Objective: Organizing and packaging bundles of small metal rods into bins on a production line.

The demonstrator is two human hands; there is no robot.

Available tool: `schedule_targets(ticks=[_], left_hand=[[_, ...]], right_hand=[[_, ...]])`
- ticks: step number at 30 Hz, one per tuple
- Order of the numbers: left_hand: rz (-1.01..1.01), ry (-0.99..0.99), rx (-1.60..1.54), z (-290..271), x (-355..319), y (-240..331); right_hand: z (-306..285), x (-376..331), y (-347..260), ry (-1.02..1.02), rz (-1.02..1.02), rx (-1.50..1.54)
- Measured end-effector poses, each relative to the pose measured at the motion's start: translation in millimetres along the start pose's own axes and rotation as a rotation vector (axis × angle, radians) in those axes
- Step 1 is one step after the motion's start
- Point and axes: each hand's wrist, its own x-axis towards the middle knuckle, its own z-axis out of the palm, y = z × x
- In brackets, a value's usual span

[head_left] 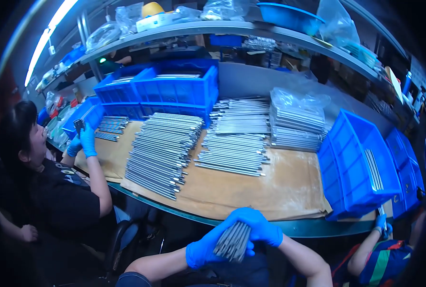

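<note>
Both my hands wear blue gloves and hold one bundle of thin grey metal rods [233, 240] below the table's front edge. My left hand [204, 248] grips the bundle from the lower left. My right hand [260, 226] wraps over its top end. On the brown paper sheet [289, 184] ahead lie several stacked rows of the same rods: a long pile at the left [162, 150], a middle pile [234, 153] and a bagged stack [296, 124] at the back right.
Blue plastic bins stand at the back [174, 88] and at the right [359, 162], the right one tilted with a few rods inside. A person in a black shirt with blue gloves [86, 141] sits at the left. Another person's gloved hand [381, 224] shows at lower right. Shelves above hold bags and boxes.
</note>
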Motion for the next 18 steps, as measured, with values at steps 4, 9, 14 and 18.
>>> schedule_targets(ticks=[4,9,14,18], left_hand=[[-0.216,-0.46,-0.448,-24,46,24],[0.162,-0.401,-0.055,-35,61,50],[1.126,0.106,0.687,-22,72,78],[0.624,-0.242,0.464,8,67,87]], right_hand=[[-16,20,-14,0.294,0.643,0.884],[-34,40,-22,0.36,0.703,0.537],[-21,26,6,0.363,0.625,0.426],[-8,24,12,0.374,0.511,0.311]])
